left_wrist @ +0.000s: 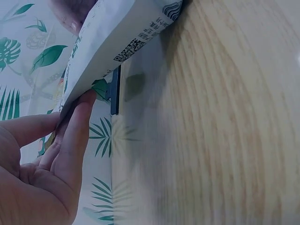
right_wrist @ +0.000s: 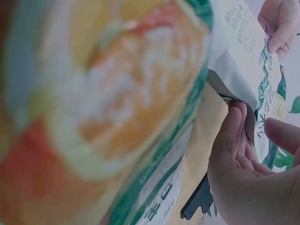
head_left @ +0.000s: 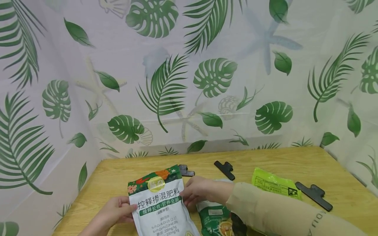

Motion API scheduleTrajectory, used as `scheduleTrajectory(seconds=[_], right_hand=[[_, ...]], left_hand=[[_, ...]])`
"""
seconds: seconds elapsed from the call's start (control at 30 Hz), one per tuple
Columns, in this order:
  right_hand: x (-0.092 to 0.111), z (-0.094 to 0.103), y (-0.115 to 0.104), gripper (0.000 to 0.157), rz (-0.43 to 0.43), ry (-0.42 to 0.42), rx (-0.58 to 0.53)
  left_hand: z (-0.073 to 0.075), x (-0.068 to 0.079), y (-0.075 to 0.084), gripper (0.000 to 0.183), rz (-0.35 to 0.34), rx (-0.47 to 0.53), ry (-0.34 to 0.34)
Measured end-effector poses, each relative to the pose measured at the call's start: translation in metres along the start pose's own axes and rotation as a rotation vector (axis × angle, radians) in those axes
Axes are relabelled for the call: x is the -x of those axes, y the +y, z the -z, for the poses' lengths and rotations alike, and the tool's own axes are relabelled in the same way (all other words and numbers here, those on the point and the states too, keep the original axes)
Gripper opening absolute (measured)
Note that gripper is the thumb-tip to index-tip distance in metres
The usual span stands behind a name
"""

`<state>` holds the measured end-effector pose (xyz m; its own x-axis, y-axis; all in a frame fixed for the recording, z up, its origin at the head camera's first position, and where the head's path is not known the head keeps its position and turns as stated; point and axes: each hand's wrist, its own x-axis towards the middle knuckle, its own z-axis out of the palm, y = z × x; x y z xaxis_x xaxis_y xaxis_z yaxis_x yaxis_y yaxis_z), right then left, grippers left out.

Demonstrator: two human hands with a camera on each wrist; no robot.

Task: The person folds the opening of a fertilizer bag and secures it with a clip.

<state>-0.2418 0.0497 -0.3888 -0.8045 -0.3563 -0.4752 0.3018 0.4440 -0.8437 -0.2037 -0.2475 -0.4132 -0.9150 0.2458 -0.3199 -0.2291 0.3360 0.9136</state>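
Note:
A white fertilizer bag (head_left: 162,213) with a green, flowered top band stands tilted at the front of the wooden table, its printed side towards me. My left hand (head_left: 113,211) pinches its left edge between thumb and fingers. At the opposite edge, my right hand (head_left: 203,190) pinches the bag with the thumb in front and fingers behind. In the left wrist view, the left fingers (left_wrist: 77,136) reach behind the bag's edge. Partly under my right forearm lies a green packet (head_left: 214,218) with an orange fruit picture, which looms large and blurred in the right wrist view.
Black clips lie on the wooden table (head_left: 124,167): one clip (head_left: 187,171) just behind the bag, another clip (head_left: 225,169) farther right, and a larger clip (head_left: 315,195) beside a lime-green packet (head_left: 274,183). A leaf-patterned cloth (head_left: 177,98) encloses the back and sides.

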Motion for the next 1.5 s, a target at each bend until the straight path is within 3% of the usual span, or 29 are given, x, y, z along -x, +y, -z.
scheduleTrajectory(seconds=[0.2,0.4,0.7,1.5], right_hand=[[0.002,0.003,-0.001,0.011,0.019,0.025,-0.016],[-0.001,0.005,-0.001,0.013,0.053,0.064,0.005],[0.0,0.006,-0.002,0.011,0.078,0.094,0.015],[-0.001,0.004,0.002,0.008,0.09,0.122,0.014]], left_hand=[[-0.001,-0.002,0.005,0.044,0.015,-0.013,0.027],[-0.002,-0.003,0.008,0.038,0.026,-0.026,0.1],[0.002,-0.002,0.013,0.037,-0.002,-0.022,0.115],[0.001,-0.004,0.014,0.03,0.026,-0.071,0.181]])
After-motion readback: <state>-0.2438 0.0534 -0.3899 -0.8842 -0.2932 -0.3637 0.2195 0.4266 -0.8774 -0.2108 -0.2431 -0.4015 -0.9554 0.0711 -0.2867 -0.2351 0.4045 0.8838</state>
